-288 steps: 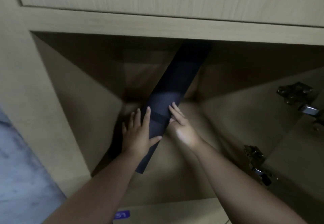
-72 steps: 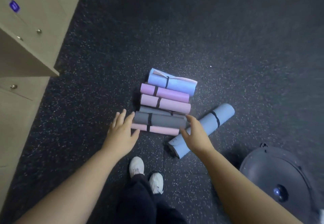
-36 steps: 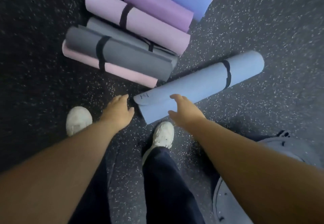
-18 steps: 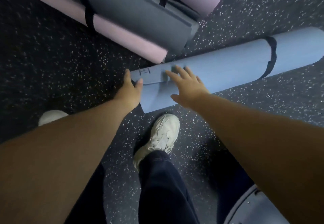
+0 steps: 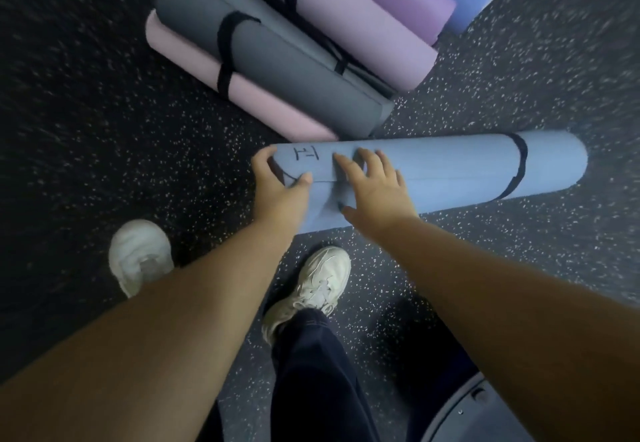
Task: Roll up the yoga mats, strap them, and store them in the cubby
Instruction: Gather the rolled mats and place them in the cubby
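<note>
On the speckled dark floor (image 5: 104,112), the left hand (image 5: 280,187) pinches the light-blue rolled mat (image 5: 450,168)'s loose end; the right hand (image 5: 374,189) lies spread on top. With only one strap (image 5: 517,168), far right, lifting could let that end unroll.

A dark rubber floor (image 5: 104,123) flecked with small white specks fills the view. Two white laced sneakers stand on it: one (image 5: 140,254) to the left, partly hidden, and the other (image 5: 311,286) near the middle, below a dark navy trouser leg (image 5: 318,372). At the lower right edge sits part of a rounded grey-blue object (image 5: 474,417), cut off by the frame.
</note>
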`<state>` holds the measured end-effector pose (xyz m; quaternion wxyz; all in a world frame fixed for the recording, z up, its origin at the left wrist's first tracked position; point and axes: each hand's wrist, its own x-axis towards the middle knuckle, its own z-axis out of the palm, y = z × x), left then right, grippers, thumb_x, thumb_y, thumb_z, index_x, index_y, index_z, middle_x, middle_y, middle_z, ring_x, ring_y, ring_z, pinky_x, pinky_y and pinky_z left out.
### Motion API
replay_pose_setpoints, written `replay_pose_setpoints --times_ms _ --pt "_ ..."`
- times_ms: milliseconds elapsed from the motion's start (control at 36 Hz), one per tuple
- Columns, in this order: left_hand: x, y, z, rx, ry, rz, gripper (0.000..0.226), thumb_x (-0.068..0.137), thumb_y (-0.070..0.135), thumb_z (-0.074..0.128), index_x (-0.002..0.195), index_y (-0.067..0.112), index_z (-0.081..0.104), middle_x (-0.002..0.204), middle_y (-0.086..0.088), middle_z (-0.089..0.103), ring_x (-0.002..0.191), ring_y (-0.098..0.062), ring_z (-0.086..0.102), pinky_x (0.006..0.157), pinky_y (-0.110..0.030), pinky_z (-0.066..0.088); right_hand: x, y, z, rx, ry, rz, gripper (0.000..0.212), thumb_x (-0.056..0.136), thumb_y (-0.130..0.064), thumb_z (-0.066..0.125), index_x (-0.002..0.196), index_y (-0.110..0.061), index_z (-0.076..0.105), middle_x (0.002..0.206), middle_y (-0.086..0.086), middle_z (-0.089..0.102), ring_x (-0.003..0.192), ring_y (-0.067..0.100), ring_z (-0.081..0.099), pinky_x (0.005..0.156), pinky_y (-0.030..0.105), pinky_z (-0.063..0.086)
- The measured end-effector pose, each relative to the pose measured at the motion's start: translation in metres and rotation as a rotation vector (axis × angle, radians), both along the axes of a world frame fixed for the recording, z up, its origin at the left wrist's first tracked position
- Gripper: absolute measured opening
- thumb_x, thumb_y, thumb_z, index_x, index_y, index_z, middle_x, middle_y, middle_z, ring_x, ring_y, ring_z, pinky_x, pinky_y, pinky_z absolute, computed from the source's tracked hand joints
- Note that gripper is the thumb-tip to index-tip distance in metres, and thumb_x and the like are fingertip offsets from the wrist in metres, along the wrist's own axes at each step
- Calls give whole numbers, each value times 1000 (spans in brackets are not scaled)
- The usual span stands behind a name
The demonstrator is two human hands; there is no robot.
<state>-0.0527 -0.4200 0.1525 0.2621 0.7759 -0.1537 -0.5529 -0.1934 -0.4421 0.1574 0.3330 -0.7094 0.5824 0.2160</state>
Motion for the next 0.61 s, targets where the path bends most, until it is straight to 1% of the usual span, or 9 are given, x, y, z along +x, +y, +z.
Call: replay_pose_setpoints --times_ms 56,139,222,278,333,389,444,528,611 --pt "6 -6 28 -37 -19 27 59 91 8 62 136 31 33 128 -4 55 106 -17 60 74 -20 48 6 -6 25 -5 -44 16 83 92 -30 62 154 -34 6 161 2 4 149 29 -1 120 48 12" --pt "17 -16 78 -110 -53 52 57 90 6 62 134 31 37 124 -3 56 106 -17 60 76 -21 51 17 -17 68 -4 -102 21 85 92 -31 62 154 -34 4 162 1 4 149 29 1 120 46 15" --pt "31 -27 131 -188 -82 51 53 87 7 65 127 34 43 126 -2 57 108 -17 60 95 -38 51 31 -30 117 -14 -159 36 86 92 -32 63 155 -32 6 162 3 9 148 28 10 117 43 22" --pt "40 -34 166 -242 -140 21 53 80 16 68 117 46 45 127 1 56 114 -18 58 99 -44 47 40 -37 152 -14 -194 49 84 92 -31 63 155 -30 8 161 5 12 146 26 17 114 39 27" --pt "49 -41 200 -284 -184 -30 52 81 15 67 115 47 46 127 8 54 118 -16 54 101 -38 44 49 -45 189 -18 -235 61 83 92 -29 63 155 -30 9 161 4 14 144 25 23 110 37 32" --pt "58 -46 235 -305 -224 -92 49 87 10 66 124 36 47 124 13 50 119 -14 50 98 -31 41 57 -53 226 -31 -267 98 82 92 -27 64 155 -31 11 160 3 15 142 26 28 108 38 35" --pt "68 -49 269 -328 -293 -178 50 87 13 67 127 35 46 125 13 51 120 -15 50 101 -36 42 67 -61 264 -52 -293 129 81 92 -28 64 155 -30 12 160 3 17 140 26 33 106 38 37" --pt "84 -53 325 -385 -401 -348 54 86 17 69 129 39 46 130 8 56 117 -20 54 96 -37 45 84 -76 319 -105 -348 161 81 92 -29 64 155 -27 13 159 2 20 137 28 37 105 43 39" --pt "106 -56 381 -406 -493 -434 64 84 19 72 136 39 40 128 0 59 117 -25 55 95 -34 44 104 -90 375 -152 -399 170 80 93 -30 62 155 -26 12 159 0 20 137 23 37 105 41 39"
